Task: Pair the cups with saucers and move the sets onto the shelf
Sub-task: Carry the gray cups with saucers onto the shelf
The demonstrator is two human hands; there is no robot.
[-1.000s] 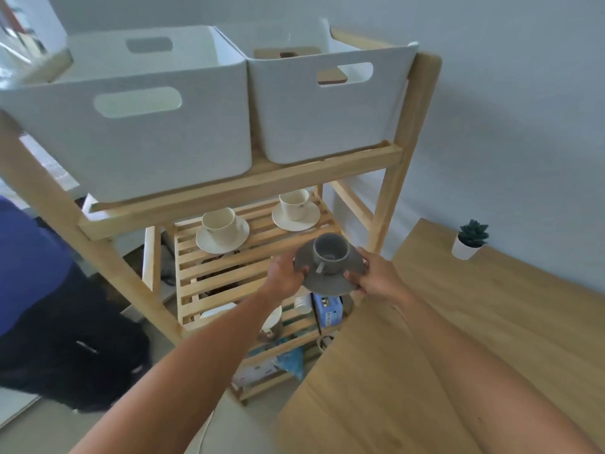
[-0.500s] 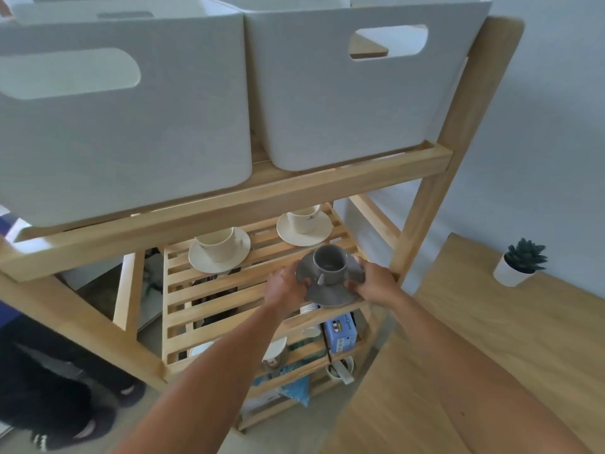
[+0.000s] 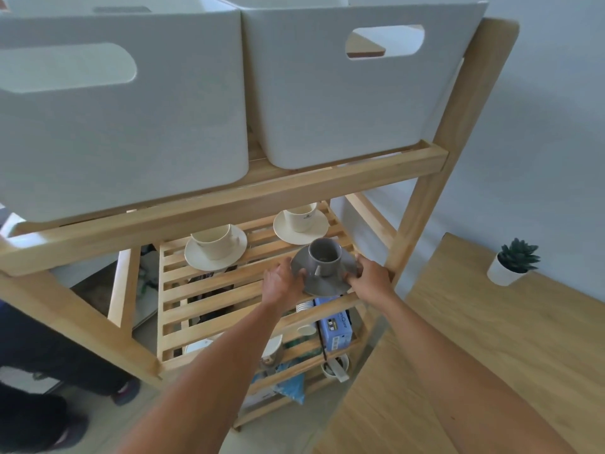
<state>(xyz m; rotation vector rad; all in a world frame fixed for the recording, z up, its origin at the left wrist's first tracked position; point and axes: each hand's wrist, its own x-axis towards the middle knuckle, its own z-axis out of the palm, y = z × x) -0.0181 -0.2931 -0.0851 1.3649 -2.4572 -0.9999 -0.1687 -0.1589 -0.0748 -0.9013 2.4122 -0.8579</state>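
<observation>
A grey cup (image 3: 324, 256) stands on a grey saucer (image 3: 322, 281), held between both hands at the front right of the slatted middle shelf (image 3: 209, 286). My left hand (image 3: 282, 283) grips the saucer's left rim and my right hand (image 3: 373, 276) grips its right rim. Whether the saucer touches the slats I cannot tell. Further back on the same shelf stand two cream sets: a cup (image 3: 212, 236) on its saucer (image 3: 196, 260) at the left, and a cup (image 3: 300, 215) on its saucer (image 3: 281, 229) at the right.
Two large white bins (image 3: 124, 126) (image 3: 343, 109) fill the top shelf just above. A blue box (image 3: 335, 329) and crockery sit on lower shelves. The right shelf post (image 3: 435, 178) is close to my right hand. A wooden table (image 3: 491, 355) with a small potted plant (image 3: 512, 262) lies to the right. A person's legs (image 3: 39, 355) are at the left.
Both hands have carried the grey cup and saucer forward under the top shelf, over the middle shelf's front right. The view has moved closer to the shelf.
</observation>
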